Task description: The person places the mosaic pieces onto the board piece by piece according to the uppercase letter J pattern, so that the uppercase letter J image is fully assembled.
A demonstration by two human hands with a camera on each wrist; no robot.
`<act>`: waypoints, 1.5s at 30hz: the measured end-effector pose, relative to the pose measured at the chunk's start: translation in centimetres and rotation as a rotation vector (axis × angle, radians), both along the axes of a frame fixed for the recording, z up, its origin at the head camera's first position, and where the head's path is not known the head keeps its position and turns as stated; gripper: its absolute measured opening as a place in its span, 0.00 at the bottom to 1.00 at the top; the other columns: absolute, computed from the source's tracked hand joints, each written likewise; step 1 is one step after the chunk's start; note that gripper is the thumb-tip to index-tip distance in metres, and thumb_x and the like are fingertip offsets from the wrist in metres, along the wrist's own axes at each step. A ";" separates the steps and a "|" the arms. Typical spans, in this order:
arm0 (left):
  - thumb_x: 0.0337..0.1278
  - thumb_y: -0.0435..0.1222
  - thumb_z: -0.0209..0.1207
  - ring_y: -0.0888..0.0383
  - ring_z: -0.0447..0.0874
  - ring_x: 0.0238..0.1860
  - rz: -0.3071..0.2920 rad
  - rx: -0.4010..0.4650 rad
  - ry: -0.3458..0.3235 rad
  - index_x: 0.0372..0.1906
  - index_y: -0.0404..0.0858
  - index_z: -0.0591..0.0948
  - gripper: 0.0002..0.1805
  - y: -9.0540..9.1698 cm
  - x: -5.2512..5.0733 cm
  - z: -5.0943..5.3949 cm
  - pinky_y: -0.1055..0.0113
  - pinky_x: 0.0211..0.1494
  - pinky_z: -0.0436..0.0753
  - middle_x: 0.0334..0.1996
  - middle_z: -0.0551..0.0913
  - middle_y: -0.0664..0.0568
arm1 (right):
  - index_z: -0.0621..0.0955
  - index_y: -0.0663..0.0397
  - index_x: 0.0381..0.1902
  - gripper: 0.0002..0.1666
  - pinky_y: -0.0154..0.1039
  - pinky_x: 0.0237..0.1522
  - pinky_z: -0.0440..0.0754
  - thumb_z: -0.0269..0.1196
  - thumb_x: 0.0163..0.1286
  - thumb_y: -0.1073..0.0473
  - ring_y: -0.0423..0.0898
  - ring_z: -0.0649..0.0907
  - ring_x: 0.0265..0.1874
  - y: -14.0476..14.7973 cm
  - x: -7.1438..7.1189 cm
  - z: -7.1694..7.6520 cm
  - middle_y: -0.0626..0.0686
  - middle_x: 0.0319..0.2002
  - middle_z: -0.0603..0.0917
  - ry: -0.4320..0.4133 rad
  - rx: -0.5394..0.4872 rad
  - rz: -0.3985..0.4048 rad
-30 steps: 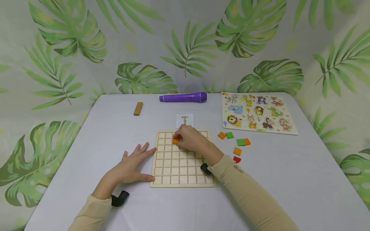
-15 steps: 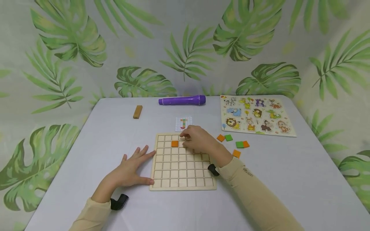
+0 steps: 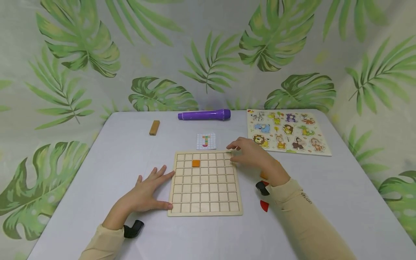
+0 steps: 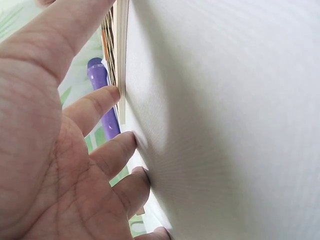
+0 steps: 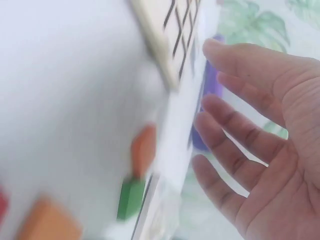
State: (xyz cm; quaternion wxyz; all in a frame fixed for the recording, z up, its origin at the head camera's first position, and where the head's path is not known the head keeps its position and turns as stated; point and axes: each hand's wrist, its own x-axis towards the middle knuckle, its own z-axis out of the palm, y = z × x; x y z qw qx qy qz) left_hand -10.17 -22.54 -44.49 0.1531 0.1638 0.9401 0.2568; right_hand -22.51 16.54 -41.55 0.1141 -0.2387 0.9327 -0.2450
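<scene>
Touching grid board (image 3: 205, 188) with left grip (image 3: 147, 191) spread, right grip (image 3: 251, 152) loosely spread near its corner, sleeve lettering (image 3: 306, 198) unreadably small

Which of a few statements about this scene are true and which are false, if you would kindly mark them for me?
1. An orange tile lies on the board. True.
2. The right hand holds a red piece. False: it holds nothing.
3. The left hand touches the board. True.
4. In the head view, the microphone lies right of the puzzle. False: it lies to the left.
5. The card lies between board and microphone. True.
</scene>
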 end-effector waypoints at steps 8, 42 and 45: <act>0.46 0.62 0.80 0.27 0.42 0.87 -0.004 0.000 -0.001 0.85 0.52 0.63 0.61 0.0 0.0 0.0 0.12 0.74 0.39 0.88 0.50 0.39 | 0.84 0.58 0.66 0.26 0.60 0.64 0.82 0.72 0.73 0.57 0.62 0.83 0.63 5.3 0.1 -0.1 0.62 0.62 0.85 -0.030 0.009 -0.049; 0.48 0.61 0.79 0.29 0.41 0.87 -0.002 0.000 0.002 0.86 0.53 0.63 0.61 -0.1 -0.1 -0.5 0.14 0.75 0.38 0.88 0.49 0.40 | 0.89 0.63 0.55 0.17 0.62 0.61 0.85 0.73 0.68 0.66 0.59 0.87 0.54 14.7 2.5 -1.7 0.59 0.52 0.92 -0.072 0.034 -0.133; 0.47 0.62 0.79 0.29 0.41 0.87 -0.001 -0.014 0.001 0.86 0.53 0.62 0.61 -0.1 0.0 -0.5 0.14 0.75 0.38 0.88 0.49 0.40 | 0.90 0.62 0.53 0.17 0.62 0.59 0.85 0.73 0.67 0.66 0.59 0.88 0.53 15.0 2.5 -1.6 0.58 0.50 0.92 -0.055 0.034 -0.130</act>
